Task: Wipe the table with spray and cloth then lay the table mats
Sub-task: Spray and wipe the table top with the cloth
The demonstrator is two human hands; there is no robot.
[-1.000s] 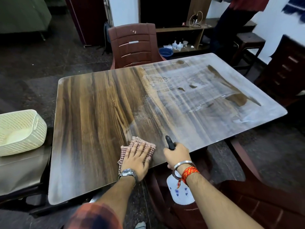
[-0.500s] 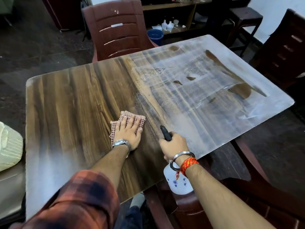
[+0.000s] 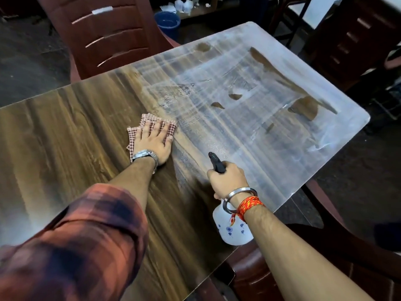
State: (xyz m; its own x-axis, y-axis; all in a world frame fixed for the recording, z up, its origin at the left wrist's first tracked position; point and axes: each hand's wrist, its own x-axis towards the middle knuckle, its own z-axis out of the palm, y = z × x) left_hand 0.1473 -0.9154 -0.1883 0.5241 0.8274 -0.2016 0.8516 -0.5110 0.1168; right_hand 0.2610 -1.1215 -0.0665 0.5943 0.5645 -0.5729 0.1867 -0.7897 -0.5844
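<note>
Left hand (image 3: pixel 154 141) presses flat on the checked cloth (image 3: pixel 149 124); hazy unwiped counter (image 3: pixel 282 131) lies rightward, where the right hand (image 3: pixel 227 181) grips the spray bottle (image 3: pixel 230 227).

brown chair (image 3: pixel 112 38) at far side | blue bucket (image 3: pixel 167 21) behind it | white bottles (image 3: pixel 184 4) on shelf

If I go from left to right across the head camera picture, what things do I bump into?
Plaid sleeve → left hand flat on the checked cloth → right hand gripping the spray bottle → dark chair at the far right.
</note>
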